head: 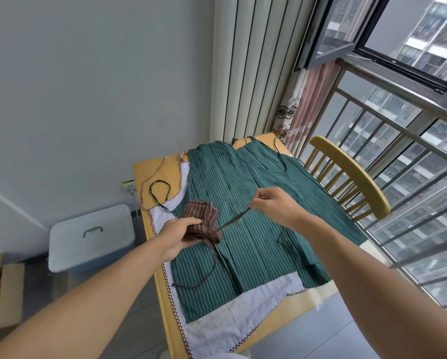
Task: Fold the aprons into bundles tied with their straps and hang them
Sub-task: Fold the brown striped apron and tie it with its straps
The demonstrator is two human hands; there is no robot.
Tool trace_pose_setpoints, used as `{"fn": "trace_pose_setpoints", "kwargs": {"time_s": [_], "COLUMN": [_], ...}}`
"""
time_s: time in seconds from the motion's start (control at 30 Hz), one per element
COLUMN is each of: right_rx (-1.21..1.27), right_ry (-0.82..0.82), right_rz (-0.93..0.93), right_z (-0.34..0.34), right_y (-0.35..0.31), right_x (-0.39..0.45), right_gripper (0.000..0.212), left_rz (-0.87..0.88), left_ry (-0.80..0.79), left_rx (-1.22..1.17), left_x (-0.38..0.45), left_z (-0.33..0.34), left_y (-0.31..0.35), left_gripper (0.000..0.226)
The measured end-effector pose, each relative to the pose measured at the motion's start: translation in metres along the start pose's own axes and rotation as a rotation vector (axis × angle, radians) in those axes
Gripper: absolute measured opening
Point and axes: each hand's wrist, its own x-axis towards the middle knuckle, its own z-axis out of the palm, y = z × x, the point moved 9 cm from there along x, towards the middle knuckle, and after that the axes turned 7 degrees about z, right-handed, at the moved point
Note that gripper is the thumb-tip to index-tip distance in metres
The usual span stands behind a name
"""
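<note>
My left hand (177,235) grips the brown striped apron bundle (200,221) above the green striped aprons (245,203) on the wooden table (162,294). My right hand (274,206) pinches its strap (234,220), pulled taut.

From my remote seat, the tabletop (263,332) is blanketed by green striped aprons (243,182) over a white apron (232,314) — bare wood shows only at the far left corner and near edge. Open air lies above the cloth. A wooden chair (351,182) crowds the right side, with a railing (398,141) beyond; curtains (256,68) close the far end. Left, a lidded plastic bin (90,237) and cardboard box (7,288) occupy the floor.
</note>
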Motion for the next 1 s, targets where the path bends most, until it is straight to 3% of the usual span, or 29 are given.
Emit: {"fn": "trace_pose_setpoints", "kwargs": {"time_s": [0.1, 0.2, 0.3, 0.43, 0.53, 0.67, 0.83, 0.9, 1.0], "right_rx": [-0.214, -0.352, -0.463, -0.503, -0.261, 0.075, 0.472, 0.456, 0.423], "right_ry": [0.040, -0.016, -0.009, -0.043, -0.198, -0.276, -0.331, -0.340, -0.348], "right_rz": [0.069, -0.004, -0.112, -0.155, -0.127, -0.064, 0.087, 0.078, 0.158], "right_z": [0.000, 0.015, 0.017, 0.009, 0.011, 0.024, 0.047, 0.052, 0.068], "right_y": [0.014, 0.001, -0.029, -0.049, -0.046, -0.025, 0.019, 0.027, 0.045], "right_x": [0.004, 0.003, 0.002, 0.006, 0.007, 0.010, 0.022, 0.020, 0.012], "right_gripper": [0.031, 0.028, 0.021, 0.019, 0.020, 0.026, 0.019, 0.027, 0.023], "left_rz": [0.015, 0.144, 0.250, 0.381, 0.466, 0.530, 0.429, 0.428, 0.250], "left_ry": [0.011, -0.044, -0.241, -0.420, -0.505, -0.546, -0.597, -0.554, -0.386], "left_rx": [0.005, 0.346, 0.619, 0.810, 0.803, 0.772, 0.462, 0.361, 0.037], "left_x": [-0.001, -0.005, -0.018, -0.040, -0.057, -0.069, -0.071, -0.068, -0.053], "left_z": [-0.001, 0.008, 0.035, 0.064, 0.075, 0.082, 0.084, 0.085, 0.077], "left_y": [0.002, 0.012, 0.020, 0.034, 0.051, 0.073, 0.082, 0.084, 0.076], "left_gripper": [0.029, 0.037, 0.045, 0.050, 0.052, 0.057, 0.095, 0.072, 0.043]}}
